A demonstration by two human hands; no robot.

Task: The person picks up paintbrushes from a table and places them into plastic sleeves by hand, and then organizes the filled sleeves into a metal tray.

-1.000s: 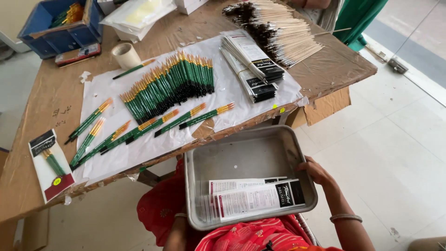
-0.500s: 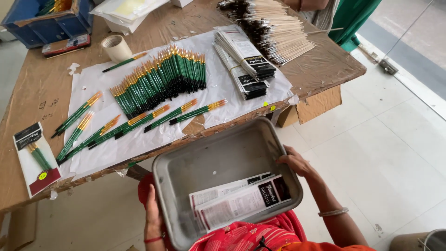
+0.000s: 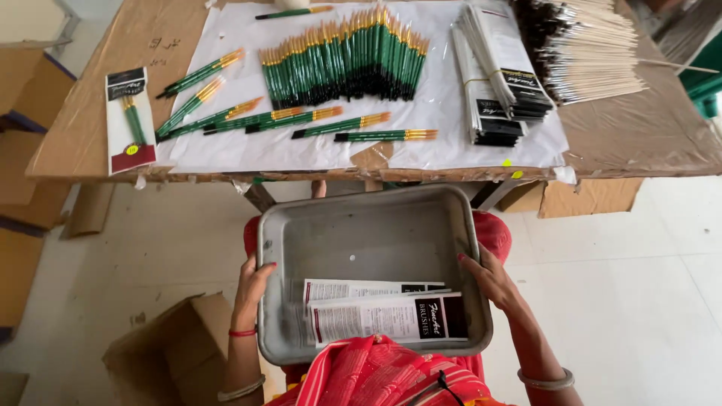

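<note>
Gripping a dented grey metal tray (image 3: pixel 361 233) by its rims: left hand (image 3: pixel 252 289), right hand (image 3: pixel 489 278).

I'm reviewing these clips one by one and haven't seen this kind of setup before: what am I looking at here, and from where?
The one view comes from a camera on a person's head, looking down. There is no machine, only bare hands. The left hand and right hand grip the two sides of a grey metal tray on the lap, holding a few printed card sleeves. Ahead, a table carries green-handled paintbrushes, a stack of packaging sleeves and bare wooden brushes.
</note>
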